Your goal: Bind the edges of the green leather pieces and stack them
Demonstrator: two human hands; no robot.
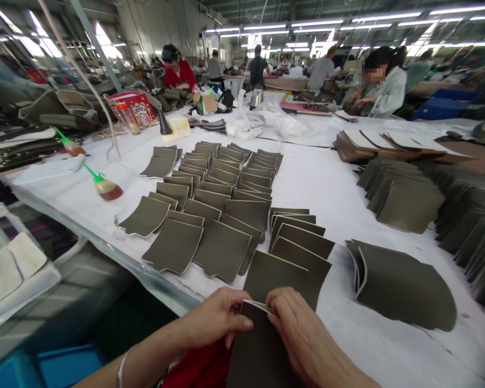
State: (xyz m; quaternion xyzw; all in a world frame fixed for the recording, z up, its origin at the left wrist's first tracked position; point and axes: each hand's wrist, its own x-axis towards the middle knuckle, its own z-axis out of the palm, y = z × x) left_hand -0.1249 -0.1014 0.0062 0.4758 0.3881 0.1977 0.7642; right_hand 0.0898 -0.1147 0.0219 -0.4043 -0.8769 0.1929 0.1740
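A dark olive leather piece [258, 350] with a pale cut edge is held upright in front of me at the table's near edge. My left hand [222, 318] pinches its top left corner, thumb on the near face. On the top right, my right hand [293, 318] is closed on the edge, fingers bent over it. The top edge looks folded or doubled between the hands. Just beyond lie overlapping leather pieces [275, 272] of the same colour. Farther left, several rows of matching panels [222, 245] lean on one another.
Two curved leather pieces [404, 285] lie at right, near dense stacks of panels [412, 202]. Two bottles with green nozzles, one a glue bottle [108, 189], stand at left. Plastic bags [246, 124] lie at the back. A co-worker [390, 89] sits beyond the table.
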